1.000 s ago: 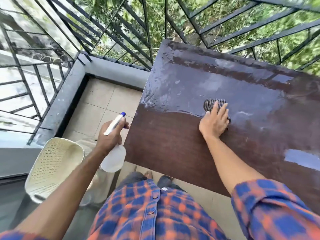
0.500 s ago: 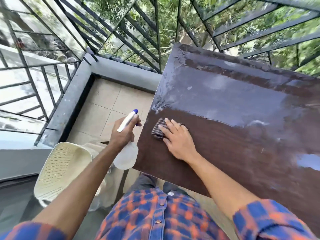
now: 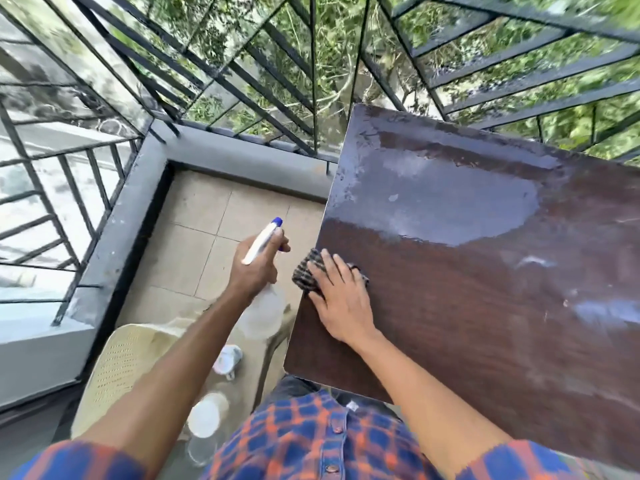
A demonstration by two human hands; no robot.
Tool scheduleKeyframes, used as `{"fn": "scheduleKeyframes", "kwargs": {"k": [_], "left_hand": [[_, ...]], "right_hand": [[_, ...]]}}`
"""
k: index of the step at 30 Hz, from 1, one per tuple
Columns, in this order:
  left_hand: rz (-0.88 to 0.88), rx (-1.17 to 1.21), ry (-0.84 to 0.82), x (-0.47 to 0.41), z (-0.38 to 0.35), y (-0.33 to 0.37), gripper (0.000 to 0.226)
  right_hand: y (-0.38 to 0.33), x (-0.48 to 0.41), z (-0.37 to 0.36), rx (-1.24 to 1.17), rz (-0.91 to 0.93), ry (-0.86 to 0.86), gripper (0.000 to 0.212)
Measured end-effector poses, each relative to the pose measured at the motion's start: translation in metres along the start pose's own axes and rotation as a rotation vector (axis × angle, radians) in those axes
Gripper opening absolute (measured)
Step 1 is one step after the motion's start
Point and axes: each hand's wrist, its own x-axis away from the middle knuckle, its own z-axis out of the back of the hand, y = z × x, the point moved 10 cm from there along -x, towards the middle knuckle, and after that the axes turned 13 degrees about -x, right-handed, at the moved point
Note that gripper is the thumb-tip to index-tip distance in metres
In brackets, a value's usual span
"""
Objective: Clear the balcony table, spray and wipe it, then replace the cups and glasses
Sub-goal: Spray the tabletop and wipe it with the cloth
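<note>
**Wiping in hand at the worktop's left edge; cups wait on the chair**

The wiping step is under way. The right hand (image 3: 341,301) lies flat with its grip spread open, pressing a dark checked cloth (image 3: 306,271) onto the brown worktop (image 3: 485,306) right at its left edge, the cloth partly overhanging that edge. The left hand (image 3: 258,268) hangs just left of the worktop, over the floor tiles, its grip clamped round the neck of a spray bottle (image 3: 263,242) with a white trigger head and blue nozzle tip; the clear body hangs below the fist.

A wet, shiny patch (image 3: 450,202) covers the far half of the worktop, and a smaller one (image 3: 606,311) shows at the right. The near half looks matt and dry. No cups or glasses stand on the worktop, so clearing appears done and replacing has not begun.

As a judgement, the next move calls for sweeping the cloth back rightward across the wet far band, keeping flat pressure so the film is taken up rather than pushed about.

Containers: on the cream plastic chair (image 3: 117,368) at near left stand a small cup (image 3: 227,358) and, nearer, a pale tumbler (image 3: 204,417), both blurred; whether they hold anything cannot be told.
</note>
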Motion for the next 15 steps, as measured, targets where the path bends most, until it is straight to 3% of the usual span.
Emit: {"fn": "scheduleKeyframes", "kwargs": {"k": [6,12,15], "left_hand": [[-0.021,-0.018,-0.051,-0.02,-0.003,0.007,0.04],[-0.037,-0.002,-0.085,-0.03,-0.008,0.01,0.039],[-0.039,-0.003,-0.087,-0.033,-0.008,0.01,0.04]], "right_hand": [[0.017,-0.048,0.03,0.044,0.032,-0.005,0.054],[0.084,-0.16,0.101,-0.165,-0.275,0.057,0.056],[0.079,-0.16,0.101,-0.153,-0.307,0.072,0.057]]}}
